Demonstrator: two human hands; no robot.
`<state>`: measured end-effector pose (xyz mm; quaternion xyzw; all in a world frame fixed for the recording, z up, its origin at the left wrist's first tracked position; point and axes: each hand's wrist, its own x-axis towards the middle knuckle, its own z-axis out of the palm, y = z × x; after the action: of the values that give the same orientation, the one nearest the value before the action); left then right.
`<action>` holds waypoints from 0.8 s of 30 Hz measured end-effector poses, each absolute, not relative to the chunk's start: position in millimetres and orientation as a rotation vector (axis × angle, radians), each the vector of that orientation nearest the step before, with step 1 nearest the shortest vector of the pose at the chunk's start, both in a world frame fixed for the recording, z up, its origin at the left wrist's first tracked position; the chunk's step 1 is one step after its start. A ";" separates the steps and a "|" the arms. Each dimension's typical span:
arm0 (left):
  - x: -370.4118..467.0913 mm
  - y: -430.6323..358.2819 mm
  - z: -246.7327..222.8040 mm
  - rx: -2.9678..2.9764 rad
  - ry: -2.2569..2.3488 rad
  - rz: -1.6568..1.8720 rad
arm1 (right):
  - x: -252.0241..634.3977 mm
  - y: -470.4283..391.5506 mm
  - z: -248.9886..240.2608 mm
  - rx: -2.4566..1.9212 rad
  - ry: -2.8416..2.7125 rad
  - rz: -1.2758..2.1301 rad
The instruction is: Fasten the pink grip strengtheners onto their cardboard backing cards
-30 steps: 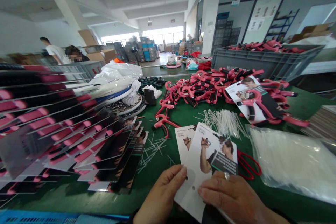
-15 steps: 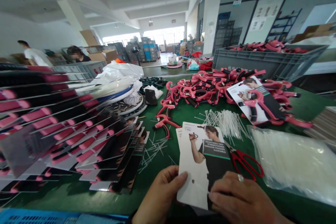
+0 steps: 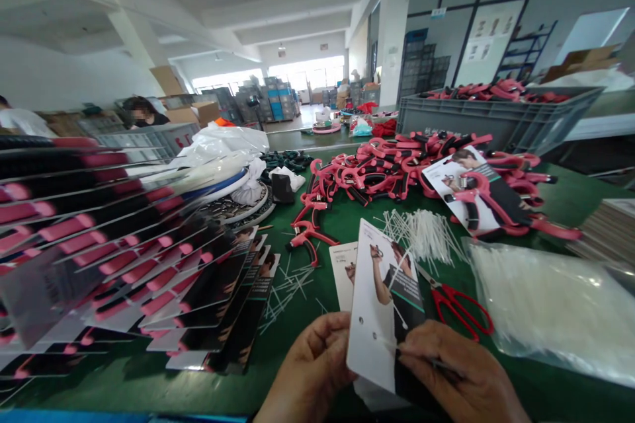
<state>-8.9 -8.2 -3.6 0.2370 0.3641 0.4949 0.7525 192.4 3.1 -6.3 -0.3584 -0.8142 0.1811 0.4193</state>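
Note:
My left hand (image 3: 317, 360) is closed on the left edge of a printed cardboard packaging card (image 3: 374, 297), which stands tilted upright with two small holes facing me. Behind it, another printed card (image 3: 344, 268) shows its upper left part. My right hand (image 3: 456, 367) pinches a thin white cable tie (image 3: 391, 345) at the front of the card, close to the lower hole. A further white strand crosses the card's dark printed side. Red-handled scissors (image 3: 459, 310) lie just beyond my right hand, and loose cable ties (image 3: 421, 234) are heaped behind the card.
Carded pink-and-black hand grips (image 3: 149, 258) are stacked high at left. Loose hand grips (image 3: 367, 168) pile at the back, with one lying on a card (image 3: 471, 192). A clear bag of cable ties (image 3: 550, 310) lies right. A grey crate (image 3: 461, 119) stands behind; a person (image 3: 143, 112) is far left.
The front card has been lifted and turned at an angle, exposing more of the card behind. My right hand has brought a cable tie to the holes. My left hand keeps its grip.

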 end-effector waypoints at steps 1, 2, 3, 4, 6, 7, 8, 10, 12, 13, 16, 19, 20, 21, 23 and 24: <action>-5.4 -7.0 -5.6 0.532 0.806 1.120 | 192.9 3.5 -3.7 -0.898 -2.084 0.441; -1.2 -5.7 -7.4 0.541 0.819 1.171 | 193.5 3.4 -0.5 -0.895 -2.135 0.395; 3.4 -4.5 -8.7 0.544 0.831 1.222 | 194.1 2.9 3.2 -0.899 -2.185 0.316; 8.2 -3.6 -9.3 0.542 0.843 1.272 | 194.4 1.9 7.1 -0.912 -2.223 0.210; 17.1 -3.4 -7.9 0.547 0.872 1.356 | 193.9 -1.2 14.0 -0.949 -2.251 -0.048; 20.7 -4.1 -6.2 0.554 0.883 1.386 | 193.1 -3.1 16.3 -0.960 -2.249 -0.183; 23.7 -5.1 -4.1 0.568 0.884 1.410 | 192.0 -4.9 17.7 -0.974 -2.246 -0.305; 27.6 -7.6 -0.1 0.632 0.862 1.461 | 189.5 -7.4 17.8 -1.010 -2.250 -0.477; 30.0 -8.7 2.2 0.727 0.822 1.524 | 187.8 -8.1 15.5 -1.054 -2.248 -0.542; 31.3 -8.0 2.5 0.769 0.804 1.552 | 187.4 -7.9 14.0 -1.064 -2.236 -0.536; 38.7 -1.1 2.6 0.789 0.728 1.581 | 188.6 -7.1 10.4 -1.017 -2.160 -0.474; 51.1 9.1 4.8 0.631 0.563 1.466 | 193.0 -8.5 8.9 -0.998 -2.066 -0.428; 54.9 11.6 6.1 0.565 0.499 1.400 | 195.3 -9.4 8.8 -0.998 -2.048 -0.415; 57.9 13.4 7.3 0.508 0.440 1.329 | 197.8 -10.5 8.6 -0.997 -2.040 -0.402; 60.2 14.7 8.4 0.443 0.351 1.195 | 202.7 -12.7 8.0 -0.998 -2.033 -0.376; 59.7 14.5 7.9 0.439 0.329 1.136 | 204.8 -13.7 7.3 -1.010 -2.018 -0.361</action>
<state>59.7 14.5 7.9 0.2052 0.1539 0.5311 0.8075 204.8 -13.7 7.3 -0.4020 -0.8034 -0.1438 0.4151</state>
